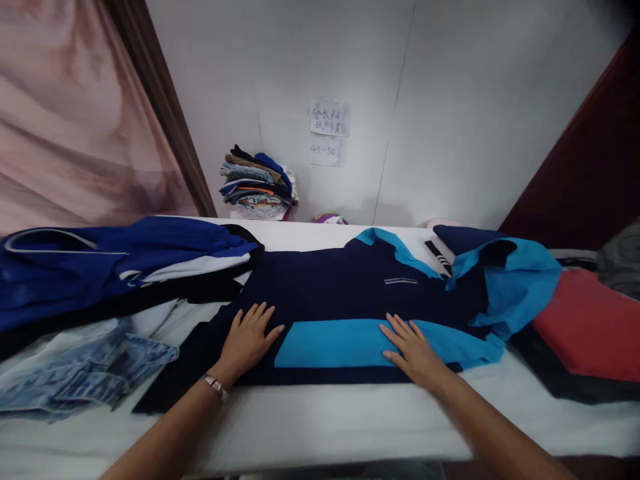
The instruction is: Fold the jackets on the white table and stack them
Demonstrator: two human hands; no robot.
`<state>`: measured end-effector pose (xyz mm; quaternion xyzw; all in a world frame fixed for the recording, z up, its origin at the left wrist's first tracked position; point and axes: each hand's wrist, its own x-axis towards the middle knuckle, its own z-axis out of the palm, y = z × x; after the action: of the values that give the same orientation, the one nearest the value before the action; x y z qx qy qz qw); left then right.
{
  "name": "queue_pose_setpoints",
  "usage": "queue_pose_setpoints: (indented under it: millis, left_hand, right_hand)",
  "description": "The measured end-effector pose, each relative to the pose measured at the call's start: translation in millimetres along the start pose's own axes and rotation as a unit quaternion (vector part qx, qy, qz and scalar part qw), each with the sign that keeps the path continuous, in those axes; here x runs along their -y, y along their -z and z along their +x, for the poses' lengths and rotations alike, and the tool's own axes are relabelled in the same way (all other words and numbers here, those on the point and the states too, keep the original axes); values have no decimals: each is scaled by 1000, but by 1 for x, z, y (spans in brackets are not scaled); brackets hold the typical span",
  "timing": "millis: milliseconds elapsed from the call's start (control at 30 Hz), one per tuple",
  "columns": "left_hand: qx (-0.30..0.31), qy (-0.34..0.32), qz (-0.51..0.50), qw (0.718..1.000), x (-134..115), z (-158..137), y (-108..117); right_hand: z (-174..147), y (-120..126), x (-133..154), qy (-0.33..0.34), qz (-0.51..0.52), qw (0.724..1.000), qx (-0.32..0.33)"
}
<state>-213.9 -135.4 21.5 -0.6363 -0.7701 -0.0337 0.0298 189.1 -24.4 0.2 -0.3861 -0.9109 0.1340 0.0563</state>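
Note:
A navy top with light-blue panels (320, 287) lies spread across the white table, one light-blue strip (327, 343) running along its near edge. My left hand (247, 340) rests flat on the navy cloth at the strip's left end, fingers spread, a metal band on the wrist. Toward the strip's right end, my right hand (413, 348) lies palm down with its fingers apart. Neither hand grips anything. A crumpled light-blue and navy part (520, 277) bunches up to the right, and a short pale double line marks the navy cloth near the far edge.
Blue garments (110, 260) and faded denim (85, 377) lie at the left. Red cloth (593, 327) over black cloth sits at the right. Behind the table (325, 427) stands a pile of folded clothes (257, 183) by the wall, where handwritten papers (330, 119) hang.

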Motion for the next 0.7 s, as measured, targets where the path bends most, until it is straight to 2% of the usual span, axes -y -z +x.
queue_pose_setpoints:
  millis: [133, 233, 333, 400, 567, 700]
  left_hand:
    - [58, 44, -18, 997, -10, 8, 17]
    - [40, 40, -33, 998, -30, 20, 26]
    - [13, -36, -58, 998, -52, 35, 20]
    - [21, -69, -72, 995, -61, 42, 10]
    - [55, -66, -98, 991, -60, 49, -9]
    - [91, -50, -122, 987, -55, 54, -4]
  right_hand:
    - [-3, 0, 1, -17, 4, 1000, 20]
    - [-2, -2, 1, -19, 5, 1000, 17]
    - [-1, -4, 0, -20, 7, 1000, 11]
    - [-2, -3, 0, -20, 9, 1000, 11]
    - [-8, -1, 0, -21, 18, 999, 17]
    - [-14, -3, -4, -22, 48, 999, 4]
